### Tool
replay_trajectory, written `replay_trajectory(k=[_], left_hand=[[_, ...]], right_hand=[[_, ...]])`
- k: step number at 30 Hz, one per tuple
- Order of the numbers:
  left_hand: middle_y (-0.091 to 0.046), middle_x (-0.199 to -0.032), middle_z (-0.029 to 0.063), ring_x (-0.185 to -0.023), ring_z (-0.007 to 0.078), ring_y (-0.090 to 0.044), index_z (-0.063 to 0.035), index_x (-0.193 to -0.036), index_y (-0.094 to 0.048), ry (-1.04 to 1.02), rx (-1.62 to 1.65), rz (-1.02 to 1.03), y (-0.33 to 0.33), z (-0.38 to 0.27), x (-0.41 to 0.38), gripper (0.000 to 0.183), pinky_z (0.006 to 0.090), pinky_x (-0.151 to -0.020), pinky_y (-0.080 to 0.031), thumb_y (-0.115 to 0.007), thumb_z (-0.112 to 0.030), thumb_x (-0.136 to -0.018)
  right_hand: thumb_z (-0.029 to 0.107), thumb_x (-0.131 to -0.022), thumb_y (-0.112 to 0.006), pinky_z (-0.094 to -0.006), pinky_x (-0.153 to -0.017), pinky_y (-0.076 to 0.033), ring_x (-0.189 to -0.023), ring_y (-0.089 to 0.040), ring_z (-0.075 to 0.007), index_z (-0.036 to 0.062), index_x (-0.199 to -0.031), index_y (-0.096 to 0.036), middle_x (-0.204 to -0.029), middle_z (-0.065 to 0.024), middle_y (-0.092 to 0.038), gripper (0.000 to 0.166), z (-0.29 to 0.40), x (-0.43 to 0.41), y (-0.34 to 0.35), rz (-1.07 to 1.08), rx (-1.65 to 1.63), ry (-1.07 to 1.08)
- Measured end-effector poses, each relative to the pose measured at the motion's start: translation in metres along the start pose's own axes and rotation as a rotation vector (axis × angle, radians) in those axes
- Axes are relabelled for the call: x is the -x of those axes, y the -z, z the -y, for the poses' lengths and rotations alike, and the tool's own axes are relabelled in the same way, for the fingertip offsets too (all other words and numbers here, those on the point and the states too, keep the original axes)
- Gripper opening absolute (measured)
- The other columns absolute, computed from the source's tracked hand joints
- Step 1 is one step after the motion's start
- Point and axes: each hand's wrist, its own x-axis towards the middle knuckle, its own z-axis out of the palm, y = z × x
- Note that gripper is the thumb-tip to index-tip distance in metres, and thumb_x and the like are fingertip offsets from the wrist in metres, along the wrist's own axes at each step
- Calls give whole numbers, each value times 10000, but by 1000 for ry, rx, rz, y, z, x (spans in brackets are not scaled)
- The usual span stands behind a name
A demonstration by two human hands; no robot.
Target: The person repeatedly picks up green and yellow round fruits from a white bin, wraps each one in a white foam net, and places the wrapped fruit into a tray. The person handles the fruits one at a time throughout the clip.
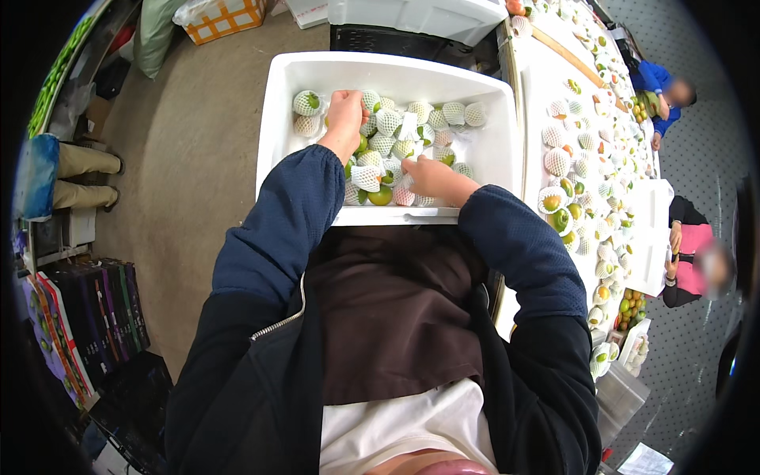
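A white foam box (387, 65) stands before me, holding many round green fruits wrapped in white foam nets. My left hand (346, 116) is over the left part of the box, fingers curled at a netted fruit (371, 101); whether it grips the fruit is not clear. Low on the right side of the heap, my right hand (432, 177) has its fingertips at netted fruits near a pinkish one (404, 196); its grip is partly hidden. Between the hands lie more netted fruits (382, 143) and a bare green fruit (380, 196) by the near wall.
On my right a long white display table (530, 178) bears many netted fruits. Beyond it are a person in blue (653, 77) and a person in pink (694, 249). Another person's legs (89, 160) are at far left, above stacked dark boxes (98, 314). White bins (415, 18) stand behind the foam box.
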Motion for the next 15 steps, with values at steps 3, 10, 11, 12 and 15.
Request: replay_trajectory(k=[3,10,11,12,15], left_hand=[[-545,-774,30,-590,112,-529,-66,-1002,-500,69,-54,96,-3,-3,3,169,254,-528,-438,-554,-166,-877],[-559,-932,18,-810,98,-552,-127,-1097,-534,46,-235,577,-14,-9,28,315,238,-702,-449,-642,-361,-917],[-561,-932,19,-805,99,-552,-127,-1107,-535,27,-238,597,-15,-6,28,306,236,-695,-449,-642,-344,-919],[-576,-940,51,-759,104,-556,-84,-1107,-526,-2,-259,573,-17,-4,26,331,238,-634,-458,-665,-302,-901],[-553,-800,7,-633,70,-487,-66,-1067,-552,-92,-168,535,-15,16,14,255,237,-558,-410,-639,-248,-910]], right_hand=[[235,-848,-635,-386,-677,-526,-751,-658,-268,77,-1222,-515,-965,-202,-641,423,15,8,65,-64,-553,-186],[219,-946,-519,-213,-639,-452,-769,-578,-94,75,-1308,-526,-1011,-47,-628,389,30,-6,82,-648,-1364,-93],[253,-966,-472,-216,-646,-458,-783,-593,-113,84,-1320,-517,-1007,-40,-632,395,35,-6,76,-675,-1338,-75],[271,-971,-453,-235,-647,-469,-784,-603,-128,86,-1329,-506,-1008,-45,-634,407,34,-9,67,-677,-1331,-71],[340,-970,-427,-337,-652,-517,-747,-633,-198,65,-1346,-456,-1014,-133,-649,468,-2,-47,30,-661,-1031,-206]])
